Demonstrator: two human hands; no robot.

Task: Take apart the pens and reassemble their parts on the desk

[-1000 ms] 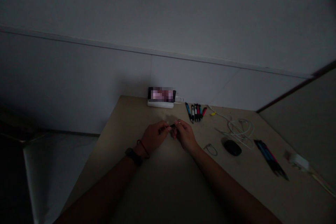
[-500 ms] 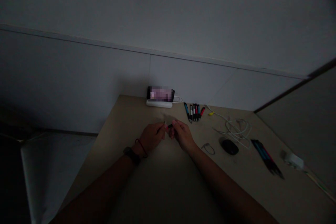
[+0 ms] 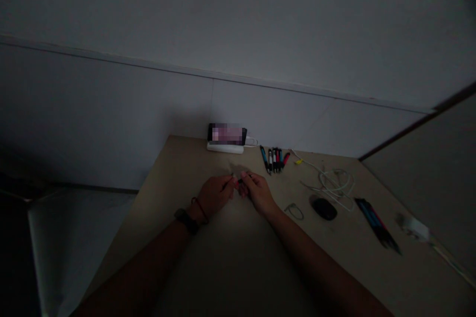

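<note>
My left hand [image 3: 214, 194] and my right hand [image 3: 257, 192] meet near the middle of the light wooden table [image 3: 178, 171]. Between their fingertips is a slim dark pen [image 3: 241, 181], most of it hidden by my fingers. Both hands appear to pinch it. A dark watch and a thin cord band circle my left wrist [image 3: 189, 218]. The nearest things to my right hand are a small wire loop [image 3: 294, 211] and a row of upright-lying pens [image 3: 273, 159].
A phone [image 3: 226, 134] rests on a white power bank [image 3: 225, 147] at the wall. To the right lie a white cable [image 3: 334, 183], a black mouse [image 3: 324, 208], a bundle of long pens [image 3: 377, 222] and a white plug [image 3: 412, 228]. Walls bound the back.
The whole view has drifted slightly, shifting the table's contents left. My hands stay together at the dark pen, with their fingers a little closer around it.
</note>
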